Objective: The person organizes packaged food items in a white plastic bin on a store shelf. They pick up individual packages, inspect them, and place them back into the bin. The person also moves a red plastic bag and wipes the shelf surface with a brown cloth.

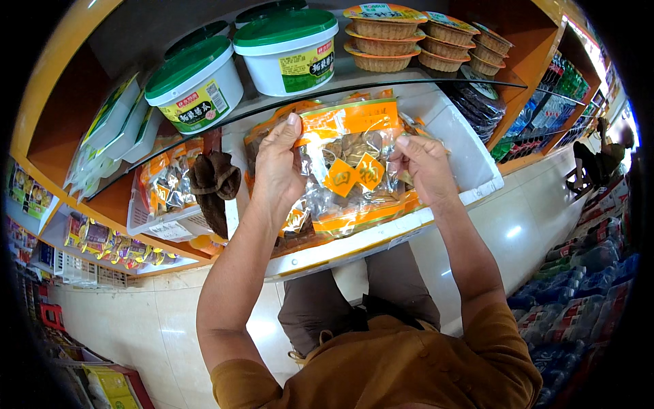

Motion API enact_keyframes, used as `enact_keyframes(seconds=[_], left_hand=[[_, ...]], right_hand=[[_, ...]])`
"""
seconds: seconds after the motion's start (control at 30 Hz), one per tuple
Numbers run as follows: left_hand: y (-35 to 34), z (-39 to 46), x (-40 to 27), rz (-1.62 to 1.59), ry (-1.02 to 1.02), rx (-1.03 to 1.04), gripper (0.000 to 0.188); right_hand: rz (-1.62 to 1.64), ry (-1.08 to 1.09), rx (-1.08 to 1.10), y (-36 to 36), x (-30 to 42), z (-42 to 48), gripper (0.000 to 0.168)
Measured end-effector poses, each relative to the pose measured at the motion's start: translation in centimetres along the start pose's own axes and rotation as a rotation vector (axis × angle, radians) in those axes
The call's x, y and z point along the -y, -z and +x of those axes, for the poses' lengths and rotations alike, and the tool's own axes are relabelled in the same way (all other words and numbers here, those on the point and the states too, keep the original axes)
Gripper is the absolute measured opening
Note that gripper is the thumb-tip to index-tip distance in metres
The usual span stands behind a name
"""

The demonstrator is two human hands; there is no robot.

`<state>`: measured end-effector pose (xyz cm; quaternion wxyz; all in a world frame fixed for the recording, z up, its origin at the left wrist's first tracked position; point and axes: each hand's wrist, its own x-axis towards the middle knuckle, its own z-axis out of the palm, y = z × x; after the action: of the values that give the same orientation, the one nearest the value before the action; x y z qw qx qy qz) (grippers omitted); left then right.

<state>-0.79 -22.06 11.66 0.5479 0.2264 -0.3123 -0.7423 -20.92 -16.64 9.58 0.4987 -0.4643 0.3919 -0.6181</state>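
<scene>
My left hand (pixel 281 158) pinches the upper left edge of a clear plastic packet (pixel 352 168) with orange bands, filled with dried brown slices. On the packet's right edge, the thumb and fingers of my right hand (pixel 424 163) are closed. The packet is held face up over a white foam box (pixel 465 148), where more orange-banded packets (pixel 294 220) lie beneath it. A brown knitted cloth (pixel 217 189) hangs at the box's left side.
A glass shelf (pixel 357 82) above the box bears white tubs with green lids (pixel 286 51) and stacked round baskets (pixel 386 36). A white plastic basket (pixel 173 220) of packets is at the left. Shrink-wrapped bottles (pixel 562 286) stand at the right. A person (pixel 598 158) is far right.
</scene>
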Motion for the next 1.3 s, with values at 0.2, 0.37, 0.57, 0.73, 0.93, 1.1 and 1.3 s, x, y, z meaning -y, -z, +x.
enact_keyframes(seconds=[0.2, 0.37, 0.57, 0.73, 0.93, 1.1, 1.3], left_hand=[[-0.2, -0.1, 0.1, -0.016, -0.024, -0.044, 0.021], [-0.2, 0.0, 0.2, -0.002, -0.077, -0.05, 0.019], [0.0, 0.0, 0.2, -0.026, -0.057, -0.049, 0.019], [0.0, -0.1, -0.1, 0.027, -0.073, -0.105, 0.021], [-1.0, -1.5, -0.9, 0.137, -0.137, 0.078, 0.019], [-1.5, -1.8, -0.7, 0.157, -0.142, 0.133, 0.026], [-1.7, -2.1, -0.5, 0.177, -0.103, 0.147, 0.024]], right_hand=[[-0.129, -0.028, 0.156, 0.5, -0.3, -0.1, 0.021], [-0.105, 0.012, 0.105, 0.4, -0.2, -0.1, 0.02], [-0.075, 0.035, 0.075, 0.2, -0.1, -0.1, 0.02], [-0.214, 0.298, -0.125, -0.4, -0.4, 0.2, 0.017], [-0.262, 0.283, -0.004, -0.4, 0.0, 0.2, 0.026], [-0.339, 0.204, 0.068, -2.0, 0.4, -1.6, 0.062], [-0.992, 0.44, 0.061, -4.9, 1.4, -3.5, 0.078]])
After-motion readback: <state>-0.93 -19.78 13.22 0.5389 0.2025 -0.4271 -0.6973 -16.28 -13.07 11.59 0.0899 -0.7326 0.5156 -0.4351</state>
